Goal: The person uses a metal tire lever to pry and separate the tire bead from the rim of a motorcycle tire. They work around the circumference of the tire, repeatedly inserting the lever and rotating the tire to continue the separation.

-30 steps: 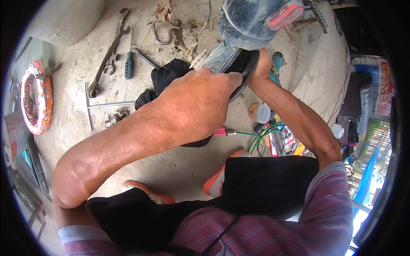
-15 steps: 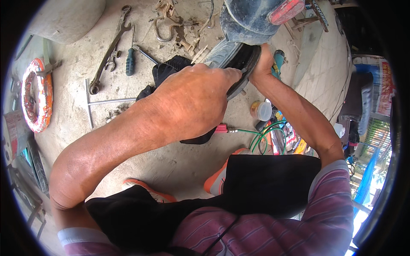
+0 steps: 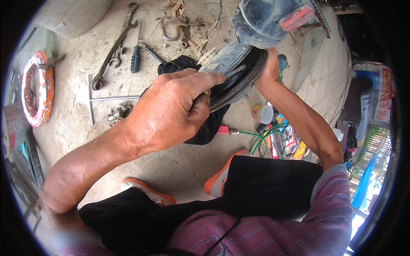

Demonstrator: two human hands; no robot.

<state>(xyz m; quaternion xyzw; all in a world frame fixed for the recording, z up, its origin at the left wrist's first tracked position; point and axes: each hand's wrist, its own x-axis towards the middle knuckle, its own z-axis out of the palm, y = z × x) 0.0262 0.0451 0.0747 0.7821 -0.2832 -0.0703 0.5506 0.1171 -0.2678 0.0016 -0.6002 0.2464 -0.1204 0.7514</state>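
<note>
A wheel with a black tyre (image 3: 239, 91) stands in front of me, below a dusty dark mudguard (image 3: 260, 25) with a red reflector (image 3: 297, 18). My left hand (image 3: 171, 106) is closed at the tyre's near left side, index finger stretched along the rim. In it is a slim tool (image 3: 236, 72), its flat grey end lying against the tyre and a speck of yellow showing between the fingers; its kind is unclear. My right hand (image 3: 269, 70) grips the tyre's right side, fingers hidden behind it. Black cloth (image 3: 205, 132) shows beneath the wheel.
On the concrete floor lie spanners (image 3: 112, 47), a screwdriver (image 3: 135, 59), a T-shaped bar (image 3: 113, 98) and small metal parts (image 3: 119, 112). Right of the wheel are a jar (image 3: 262, 114) and a green hose (image 3: 260, 141). A wrapped tyre (image 3: 37, 89) stands at far left.
My left hand has drawn back left and slightly down along the tyre, uncovering more of it and the grey tool end. The wheel and mudguard appear slightly further right.
</note>
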